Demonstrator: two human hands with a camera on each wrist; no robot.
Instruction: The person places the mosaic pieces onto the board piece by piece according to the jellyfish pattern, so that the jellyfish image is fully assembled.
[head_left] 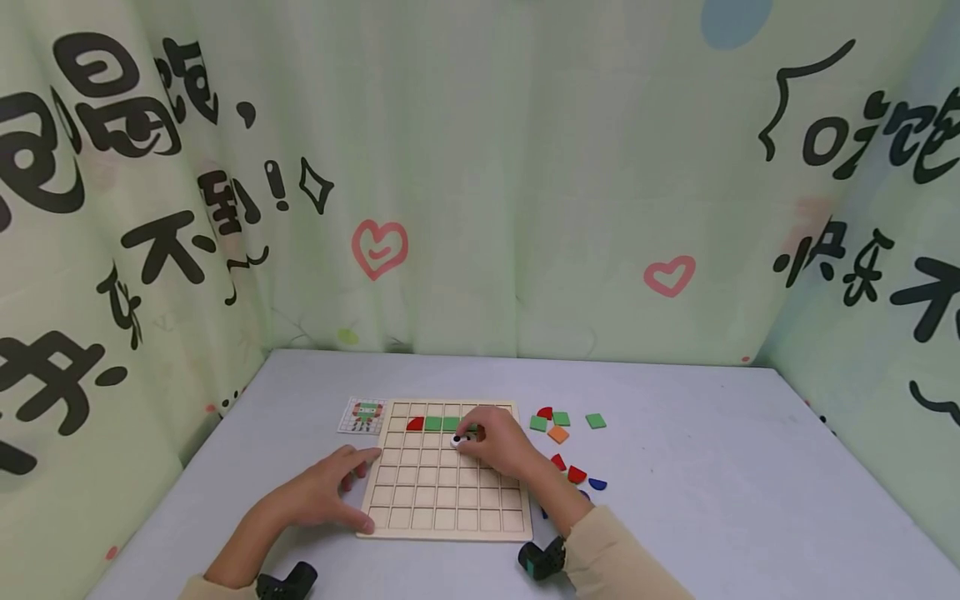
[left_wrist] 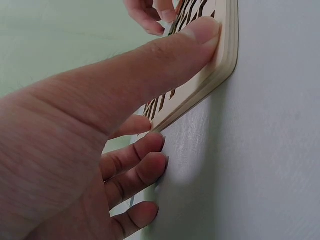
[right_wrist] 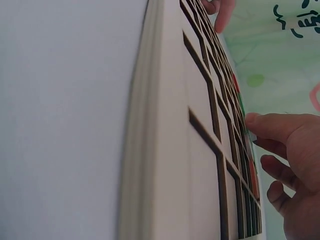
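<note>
A pale wooden grid board (head_left: 446, 500) lies on the table. One of its upper rows holds a red quarter-round piece (head_left: 415, 424) followed by green square pieces (head_left: 433, 423). Over that part of the board, my right hand (head_left: 497, 440) pinches a small white eye piece (head_left: 455, 441) with a black dot between thumb and forefinger. My left hand (head_left: 322, 493) rests at the board's left side, its thumb (left_wrist: 202, 32) on the near corner and its forefinger at the left edge. In the left wrist view, the other fingers are spread loosely beside the board.
A small picture card (head_left: 363, 416) of a figure lies by the board's far left corner. To the right are loose green squares (head_left: 596, 421), an orange piece (head_left: 558, 434), red pieces (head_left: 576, 474) and blue half-rounds (head_left: 597, 483), some partly hidden by the right forearm. A printed curtain (head_left: 517, 208) surrounds the table.
</note>
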